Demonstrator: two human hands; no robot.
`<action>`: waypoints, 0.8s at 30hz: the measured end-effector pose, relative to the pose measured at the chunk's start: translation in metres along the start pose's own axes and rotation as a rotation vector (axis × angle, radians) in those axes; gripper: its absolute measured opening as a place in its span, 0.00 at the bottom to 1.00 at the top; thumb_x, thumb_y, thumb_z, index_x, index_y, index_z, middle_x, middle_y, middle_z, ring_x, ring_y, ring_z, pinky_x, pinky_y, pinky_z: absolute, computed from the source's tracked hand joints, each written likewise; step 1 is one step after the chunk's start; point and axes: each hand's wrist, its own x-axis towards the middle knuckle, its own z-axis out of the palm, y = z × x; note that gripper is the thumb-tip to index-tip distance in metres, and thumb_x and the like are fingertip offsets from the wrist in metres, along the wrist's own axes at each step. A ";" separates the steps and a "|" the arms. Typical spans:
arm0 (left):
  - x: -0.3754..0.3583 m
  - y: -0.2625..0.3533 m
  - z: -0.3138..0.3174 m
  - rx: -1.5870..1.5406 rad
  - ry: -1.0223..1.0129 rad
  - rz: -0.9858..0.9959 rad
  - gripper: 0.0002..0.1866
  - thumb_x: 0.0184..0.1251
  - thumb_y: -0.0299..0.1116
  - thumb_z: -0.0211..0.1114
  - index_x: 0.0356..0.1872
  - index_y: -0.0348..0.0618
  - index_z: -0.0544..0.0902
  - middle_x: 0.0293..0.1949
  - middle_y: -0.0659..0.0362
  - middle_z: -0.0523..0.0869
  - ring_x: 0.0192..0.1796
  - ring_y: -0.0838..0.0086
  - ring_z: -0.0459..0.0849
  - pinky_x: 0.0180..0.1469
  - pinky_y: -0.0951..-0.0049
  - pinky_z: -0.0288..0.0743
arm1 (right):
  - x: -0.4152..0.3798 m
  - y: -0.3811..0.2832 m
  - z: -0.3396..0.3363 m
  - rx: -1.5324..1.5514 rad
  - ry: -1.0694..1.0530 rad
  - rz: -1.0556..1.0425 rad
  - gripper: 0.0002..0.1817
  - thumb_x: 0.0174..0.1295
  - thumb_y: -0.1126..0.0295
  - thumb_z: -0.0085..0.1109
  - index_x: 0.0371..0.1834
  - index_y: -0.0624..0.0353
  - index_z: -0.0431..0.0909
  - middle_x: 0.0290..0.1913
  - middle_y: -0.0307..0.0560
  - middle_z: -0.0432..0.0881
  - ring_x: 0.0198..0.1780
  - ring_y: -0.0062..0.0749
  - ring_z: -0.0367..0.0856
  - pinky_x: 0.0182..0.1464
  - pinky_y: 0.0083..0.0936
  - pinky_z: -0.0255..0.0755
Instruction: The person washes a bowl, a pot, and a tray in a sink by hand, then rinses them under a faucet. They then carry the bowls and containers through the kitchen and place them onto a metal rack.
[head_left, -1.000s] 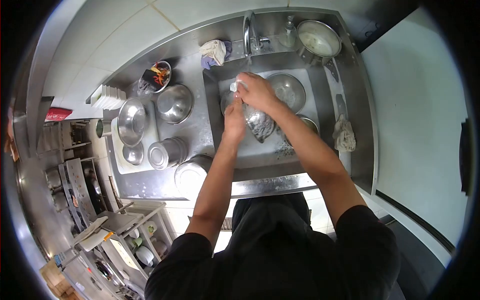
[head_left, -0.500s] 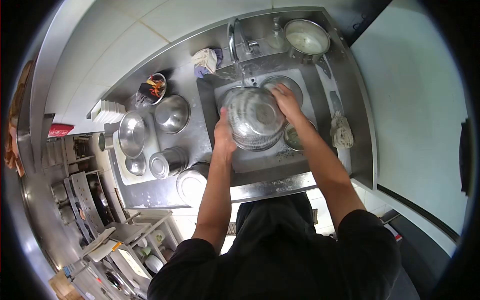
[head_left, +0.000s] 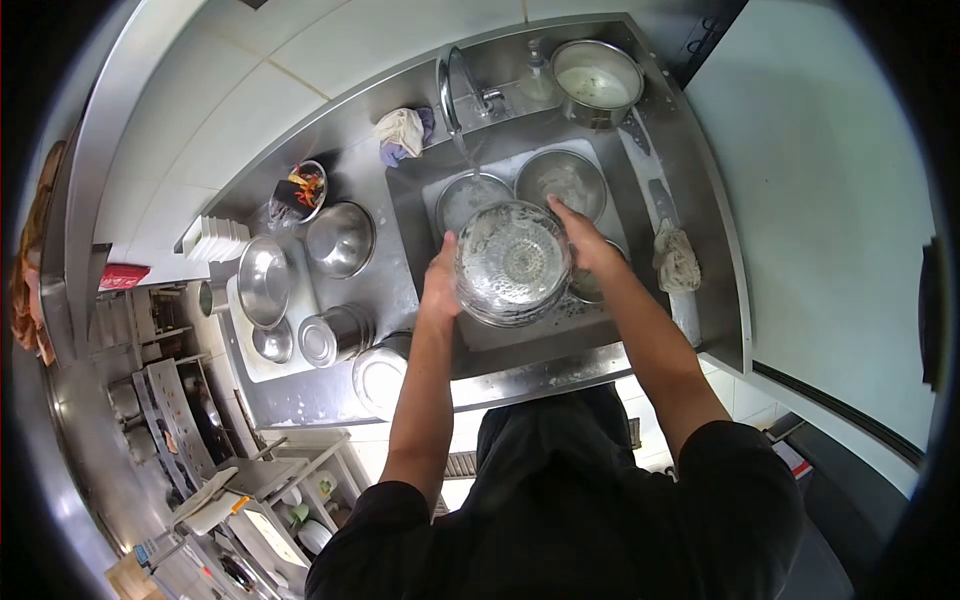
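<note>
Between my two hands is a wet, shiny metal bowl [head_left: 513, 262], held over the sink [head_left: 405, 215]. My left hand [head_left: 441, 278] grips its left rim and my right hand [head_left: 585, 238] grips the right side, thumb on the edge. Behind the held bowl, one metal bowl [head_left: 468, 195] sits under the water running from the faucet [head_left: 446, 95]. Another metal bowl [head_left: 562, 180] with cloudy water rests to its right. A smaller bowl [head_left: 588, 288] is partly covered by my right hand and wrist.
Left of the sink stand upturned metal bowls [head_left: 340, 240], a lidded metal canister [head_left: 335, 335] and a bowl of colourful scraps [head_left: 308, 188]. A crumpled cloth [head_left: 402, 132] lies by the faucet. A pot of whitish liquid [head_left: 597, 85] and a mesh scrubber [head_left: 677, 256] are at the right.
The held bowl has come down and toward me, away from the faucet. More of the two bowls behind it shows now. Both hands keep their grip on it.
</note>
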 end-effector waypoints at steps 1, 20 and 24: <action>0.005 0.009 -0.005 0.053 0.019 -0.038 0.31 0.80 0.55 0.53 0.64 0.35 0.77 0.59 0.50 0.85 0.60 0.62 0.83 0.64 0.59 0.77 | -0.012 -0.009 -0.001 0.040 -0.082 0.148 0.24 0.70 0.58 0.63 0.62 0.62 0.76 0.59 0.46 0.82 0.57 0.39 0.82 0.59 0.36 0.76; 0.012 0.013 -0.035 0.037 0.173 -0.024 0.24 0.83 0.47 0.49 0.68 0.41 0.72 0.56 0.51 0.83 0.55 0.58 0.83 0.61 0.55 0.78 | -0.067 0.072 0.053 -1.718 -0.531 -0.931 0.25 0.56 0.66 0.63 0.59 0.57 0.78 0.61 0.57 0.81 0.62 0.50 0.80 0.69 0.47 0.66; -0.027 0.033 0.031 0.185 0.376 0.155 0.23 0.81 0.41 0.54 0.69 0.41 0.73 0.61 0.54 0.81 0.59 0.60 0.82 0.62 0.58 0.77 | -0.038 0.040 0.025 -2.074 -0.348 -1.009 0.19 0.65 0.67 0.56 0.59 0.55 0.80 0.63 0.51 0.79 0.64 0.37 0.79 0.74 0.46 0.58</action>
